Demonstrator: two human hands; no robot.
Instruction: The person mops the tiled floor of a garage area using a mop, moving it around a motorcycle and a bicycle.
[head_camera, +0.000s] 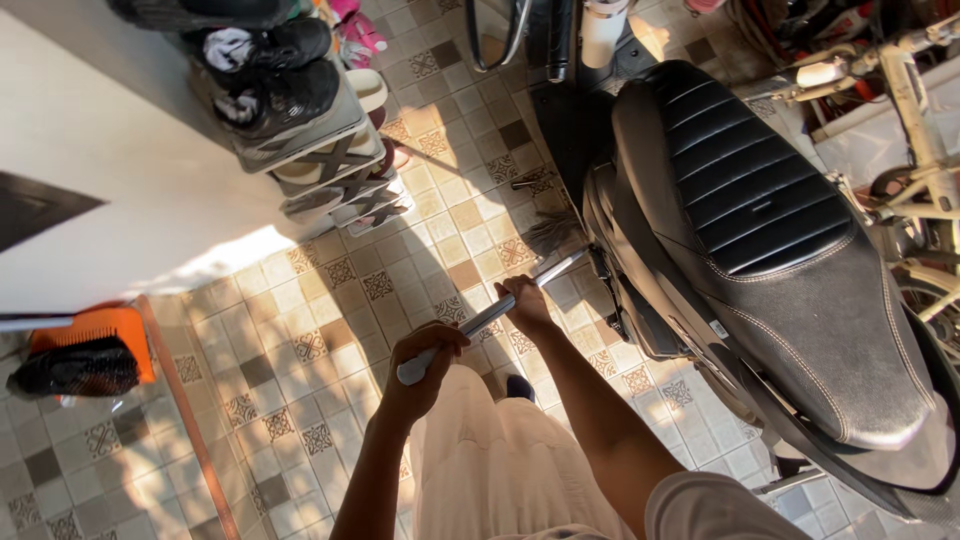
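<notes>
Both hands, left hand (420, 365) and right hand (525, 305), grip the broom handle (490, 315), slanting toward the scooter (760, 230).

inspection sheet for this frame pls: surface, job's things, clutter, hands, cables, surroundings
Surface: patterned tile floor, part sunlit, part in shadow.
Job's things: broom with a metal handle, its head on the tiles beside the scooter.
Clutter: shoe rack loaded with shoes along the white wall; orange dustpan with a dark brush at left.
Hands: left hand wrapped round the handle's end; right hand gripping further down it, fingers closed.
Cables: nothing seen.
Surroundings: black scooter with ribbed seat at right; bicycle behind it; person's light trousers below.
</notes>
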